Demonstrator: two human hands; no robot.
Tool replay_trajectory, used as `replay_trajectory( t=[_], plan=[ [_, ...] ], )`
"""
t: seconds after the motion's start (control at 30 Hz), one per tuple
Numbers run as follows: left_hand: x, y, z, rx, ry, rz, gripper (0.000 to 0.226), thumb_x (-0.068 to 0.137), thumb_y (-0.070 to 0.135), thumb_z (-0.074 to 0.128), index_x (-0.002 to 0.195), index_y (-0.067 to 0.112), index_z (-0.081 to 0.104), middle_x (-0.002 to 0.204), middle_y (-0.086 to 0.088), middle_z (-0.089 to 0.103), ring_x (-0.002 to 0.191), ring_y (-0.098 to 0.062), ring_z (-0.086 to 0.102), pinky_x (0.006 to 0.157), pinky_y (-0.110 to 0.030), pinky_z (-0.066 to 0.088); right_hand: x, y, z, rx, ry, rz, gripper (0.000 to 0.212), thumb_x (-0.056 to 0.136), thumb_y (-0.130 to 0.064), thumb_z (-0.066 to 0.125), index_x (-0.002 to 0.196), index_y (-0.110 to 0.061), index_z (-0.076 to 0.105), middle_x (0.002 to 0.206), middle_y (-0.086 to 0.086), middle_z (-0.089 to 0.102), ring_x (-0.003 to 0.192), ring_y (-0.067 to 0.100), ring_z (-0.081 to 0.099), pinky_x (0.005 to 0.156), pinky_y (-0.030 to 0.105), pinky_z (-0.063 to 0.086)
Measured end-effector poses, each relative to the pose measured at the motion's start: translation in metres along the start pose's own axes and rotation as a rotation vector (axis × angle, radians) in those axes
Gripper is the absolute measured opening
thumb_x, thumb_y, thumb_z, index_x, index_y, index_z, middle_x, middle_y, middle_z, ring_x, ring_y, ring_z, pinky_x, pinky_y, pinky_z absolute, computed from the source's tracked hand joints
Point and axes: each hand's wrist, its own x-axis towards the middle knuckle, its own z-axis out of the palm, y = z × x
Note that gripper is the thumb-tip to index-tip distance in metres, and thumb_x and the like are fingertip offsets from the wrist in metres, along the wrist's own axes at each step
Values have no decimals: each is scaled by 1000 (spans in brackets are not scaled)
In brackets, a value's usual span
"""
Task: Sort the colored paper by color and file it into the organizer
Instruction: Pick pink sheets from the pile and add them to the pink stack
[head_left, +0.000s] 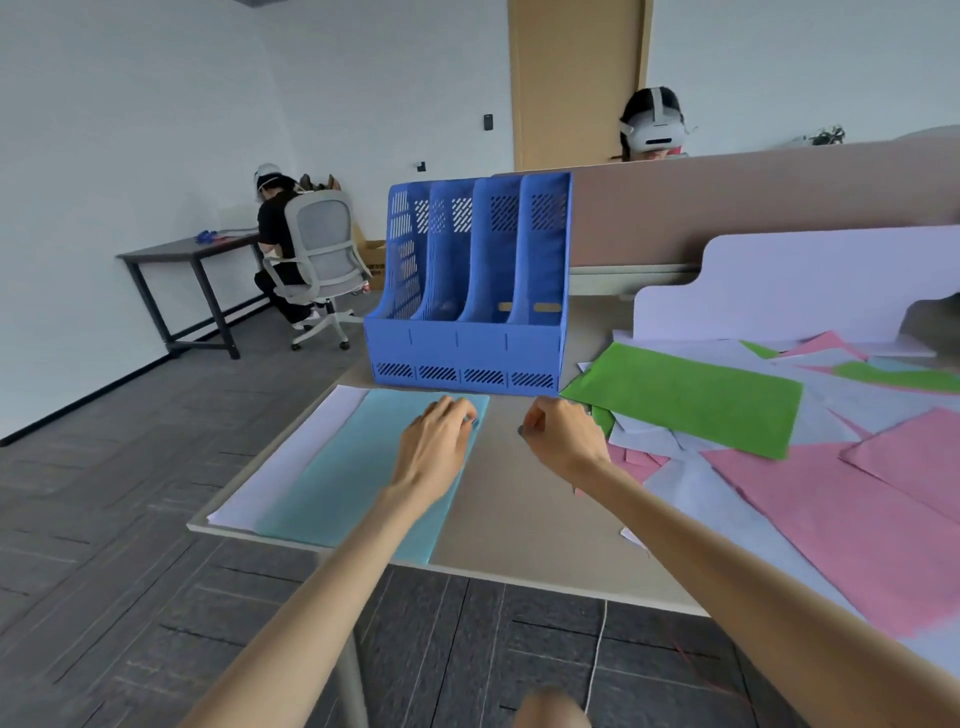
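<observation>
A blue four-slot organizer (470, 332) stands at the back of the table, its slots holding no paper that I can see. In front of it lies a light blue paper stack (358, 467) beside a white stack (291, 452). My left hand (439, 441) rests on the far right part of the light blue stack with fingers relaxed. Just right of it, my right hand (561, 434) hovers over the bare table, loosely curled and holding nothing. A green sheet (691, 395) tops a mixed pile of pink paper (810, 509) and white sheets to the right.
The table edge (467, 569) runs along the front, with floor below. A brown partition (727, 208) and a pale divider (810, 280) stand behind the pile. One person sits at a far desk on the left; another sits behind the partition.
</observation>
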Motion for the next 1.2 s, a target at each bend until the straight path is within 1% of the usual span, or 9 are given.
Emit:
replay_trajectory(
  t=[0.17,0.33,0.6,0.73,0.8,0.9,1.03,1.13,1.2],
  plan=[
    [16,64,24,-76,-28,35,9,96,18,49,99,16,58,99,3,61,90,-20,58,62,-28,35,-10,62,-50,2,-8,43,9,82,-16,59,81,-20,67,84,1,71,74,25,68,71,35,56],
    [28,134,53,-177,-97,96,10,96,17,48,96,16,57,101,4,62,87,-18,59,66,-30,42,-32,127,-104,-8,31,116,21,79,-11,56,70,-28,61,78,-5,71,62,16,69,64,28,53],
    [40,245,84,-284,-184,203,10,96,17,49,93,16,59,96,5,62,77,-14,57,58,-27,37,-84,223,-179,-111,143,198,13,80,-16,63,76,-28,63,79,-10,67,74,18,64,68,29,51],
    [36,290,101,-369,-281,352,17,93,17,55,108,17,63,115,5,63,101,-15,60,82,-29,48,-114,268,-208,-265,181,219,9,83,-21,60,89,-24,66,95,-6,64,90,24,62,69,32,50],
    [32,308,109,-386,-393,418,33,94,21,56,126,18,59,140,3,51,126,-13,48,105,-25,35,-128,290,-221,-383,158,212,19,87,-30,60,104,-23,65,112,-4,61,106,22,58,78,34,50],
    [26,326,118,-351,-540,421,44,97,30,50,140,23,47,154,1,30,142,-13,27,115,-30,17,-146,316,-235,-483,85,211,35,91,-39,53,122,-24,59,134,-3,53,126,20,46,99,32,40],
    [24,333,119,-335,-504,403,37,99,33,45,135,27,53,147,3,42,136,-15,34,113,-32,21,-155,324,-241,-433,82,241,27,94,-39,49,112,-26,63,120,-3,63,110,24,58,83,34,48],
    [24,333,113,-323,-493,424,33,98,31,46,128,26,59,134,7,52,125,-13,44,107,-35,33,-150,314,-247,-226,229,259,19,90,-21,54,100,-22,70,102,2,72,93,27,66,75,32,51],
    [25,333,108,-330,-476,392,28,98,28,47,121,22,62,126,7,57,114,-13,54,98,-33,42,-150,311,-253,-249,288,245,24,88,-13,53,102,-20,70,102,3,72,91,27,66,72,31,51]
  ],
)
